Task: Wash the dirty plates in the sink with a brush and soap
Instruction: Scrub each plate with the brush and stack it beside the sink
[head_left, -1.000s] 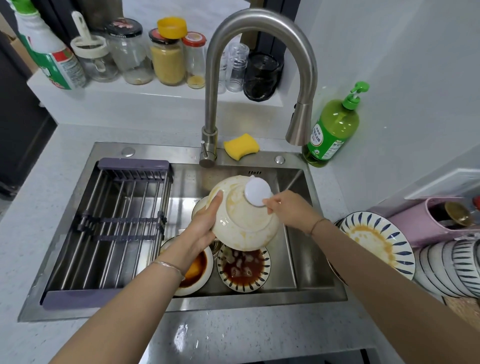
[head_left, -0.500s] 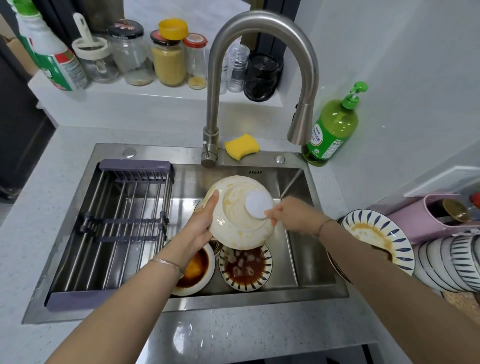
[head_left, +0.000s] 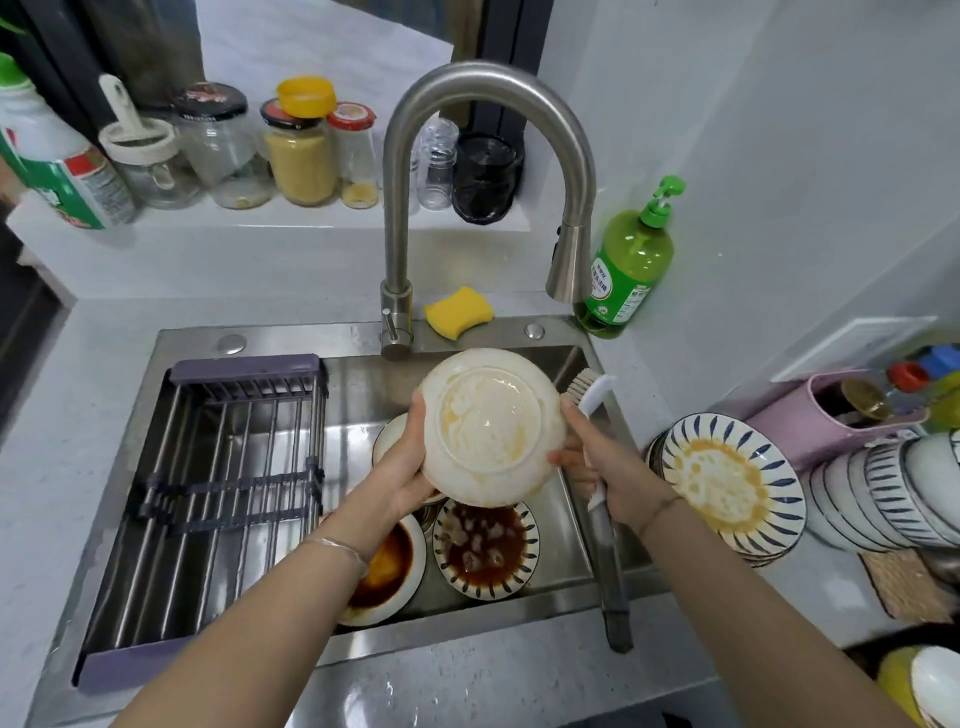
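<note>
1. The grey speckled worktop (head_left: 467, 680) runs round a stainless steel sink (head_left: 291, 338) set into it.
2. A purple-framed metal draining rack (head_left: 244, 370) fills the left half of the sink.
3. A tall brushed-steel arched tap (head_left: 493, 83) stands at the back rim, its spout hanging over the sink's right corner.
4. A round white plate (head_left: 488, 426), smeared yellow, is held up over the sink below the tap, underside facing me.
5. The left hand (head_left: 405, 467) grips the plate's left rim, thumb on the near face, fingers behind.
6. The right hand (head_left: 608, 467) is curled round the brush handle, fingertips near the plate's lower right edge.
7. A stack of blue-striped plates (head_left: 727, 483), the top one stained orange, sits on the worktop right of the sink.
8. In the sink lie a blue-striped plate with brown sauce (head_left: 485, 551) and, to its left, a white plate with orange-brown sauce (head_left: 387, 571).
9. The long white-and-grey dish brush (head_left: 612, 571) stands nearly upright, bristles just beside the held plate's upper right rim; whether they touch, I cannot tell.
10. A green pump bottle of soap (head_left: 628, 265) stands at the sink's back right corner.
11. A yellow sponge (head_left: 458, 312) rests on the rim beside the tap.
</note>
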